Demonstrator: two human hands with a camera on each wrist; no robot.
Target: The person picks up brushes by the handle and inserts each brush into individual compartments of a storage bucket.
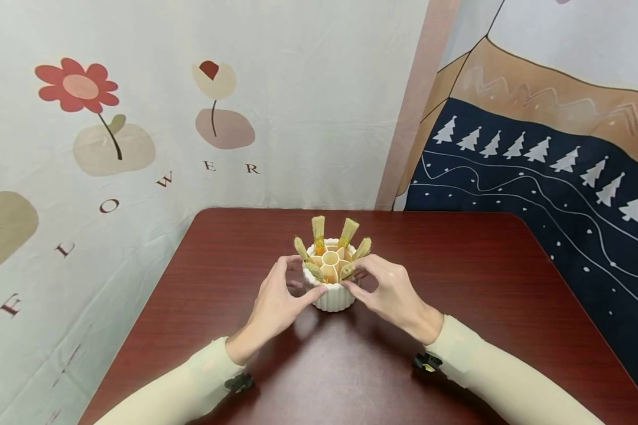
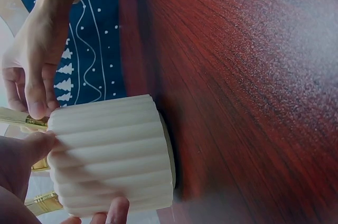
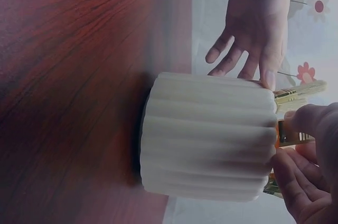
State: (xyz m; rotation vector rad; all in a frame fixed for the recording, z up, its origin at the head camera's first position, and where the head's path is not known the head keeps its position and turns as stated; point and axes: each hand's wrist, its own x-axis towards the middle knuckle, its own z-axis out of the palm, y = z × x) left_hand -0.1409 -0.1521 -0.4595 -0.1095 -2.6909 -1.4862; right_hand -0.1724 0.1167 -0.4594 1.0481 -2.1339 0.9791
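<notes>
A white ribbed round pot (image 1: 334, 301) stands upright on the table, with a cream divider (image 1: 331, 258) of several compartments around a central ring. Several paintbrushes (image 1: 318, 229) stand in the outer compartments, pale bristles up, with gold ferrules. My left hand (image 1: 277, 300) holds the pot from the left, thumb at the front rim and fingers spread along the side. At the front right rim my right hand (image 1: 396, 289) pinches a paintbrush (image 3: 289, 133) near its ferrule between thumb and fingers. The brush's lower part is hidden inside the pot.
The dark red wood-grain table (image 1: 212, 254) extends around the pot. Behind it hangs a pale flower-print cloth (image 1: 319, 106), and a navy cloth (image 1: 489, 177) with white trees hangs at the right. Small black devices (image 1: 239, 382) sit at both wrists.
</notes>
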